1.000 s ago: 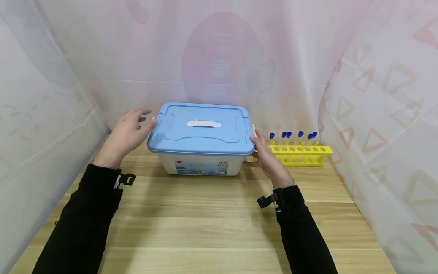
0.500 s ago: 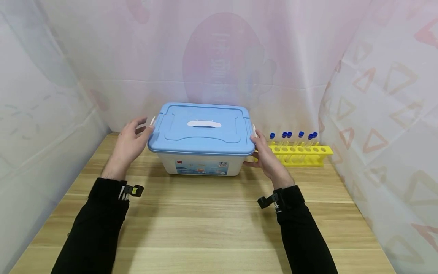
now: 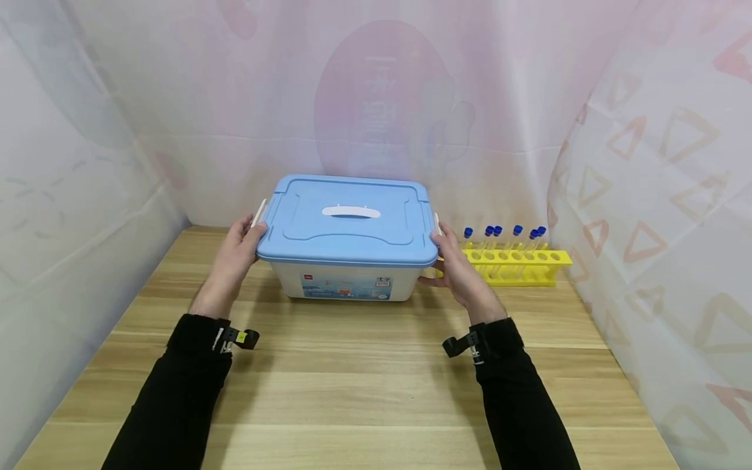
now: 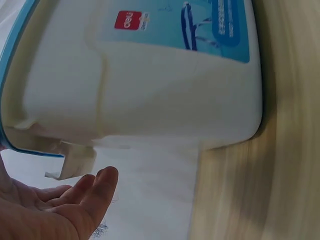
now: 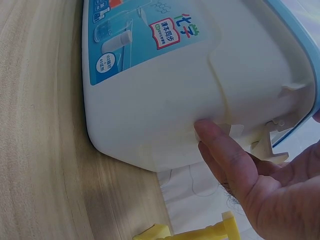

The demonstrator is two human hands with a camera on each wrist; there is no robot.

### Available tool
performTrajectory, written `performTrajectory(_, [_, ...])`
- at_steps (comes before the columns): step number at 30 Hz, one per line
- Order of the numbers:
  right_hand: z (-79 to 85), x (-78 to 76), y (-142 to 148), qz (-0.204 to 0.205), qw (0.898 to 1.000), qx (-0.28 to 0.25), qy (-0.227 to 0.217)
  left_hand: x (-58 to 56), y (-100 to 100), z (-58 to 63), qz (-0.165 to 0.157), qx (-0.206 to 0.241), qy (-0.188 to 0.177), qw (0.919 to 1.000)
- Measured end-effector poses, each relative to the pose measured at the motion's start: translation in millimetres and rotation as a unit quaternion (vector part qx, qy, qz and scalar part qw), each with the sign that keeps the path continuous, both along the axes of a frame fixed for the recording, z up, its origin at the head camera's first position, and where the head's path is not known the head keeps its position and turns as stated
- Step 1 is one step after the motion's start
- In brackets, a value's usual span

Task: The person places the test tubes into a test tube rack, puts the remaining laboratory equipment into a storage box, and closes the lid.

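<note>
A storage box of whitish plastic stands on the table, its light blue lid seated on top. At its left end, my left hand has the thumb at the lid's edge. The fingers sit loosely bent just outside a white latch that sticks out from the wall. My right hand holds the opposite end, thumb at the lid rim. Its index fingertip touches the box wall below the other latch, which also juts outward. The hand partly hides that latch.
A yellow test tube rack with several blue-capped tubes stands just right of the box, close to my right hand. Patterned white cloth hangs behind and along both sides. The wooden table reaches toward me.
My left hand has come in from the left and lower, down to the box's left edge, uncovering more of the latch. The right hand and the box have stayed put.
</note>
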State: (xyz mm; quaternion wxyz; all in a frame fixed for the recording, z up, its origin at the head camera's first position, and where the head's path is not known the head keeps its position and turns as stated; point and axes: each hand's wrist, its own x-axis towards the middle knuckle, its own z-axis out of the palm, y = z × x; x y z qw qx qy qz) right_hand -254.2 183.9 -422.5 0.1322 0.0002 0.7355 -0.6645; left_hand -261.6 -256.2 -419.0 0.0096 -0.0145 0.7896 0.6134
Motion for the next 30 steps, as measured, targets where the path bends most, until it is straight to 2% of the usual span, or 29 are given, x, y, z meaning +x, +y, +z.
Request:
performTrajectory(7, [0.8,0.7,0,0.002,1.0,0.001,0.005,2.3,5,-2.7,-0.035,0.068,-0.014,0.9969])
performTrajectory(11, [1.1,1.3,0,0.001,1.0,0.003,0.007,4.0,8,-3.5,-0.036,0.088,-0.01,0.9954])
performTrajectory(23, [3.0,1.5,-2,-0.004,1.0,0.001,0.005,7.4,14,-4.5,-0.012,0.09,0.033,0.9953])
performTrajectory(30, [6.4,2.3,-5,-0.005,1.0,0.006,-0.004,8.9,14,-5.0,-0.004,0.055,0.038,0.9977])
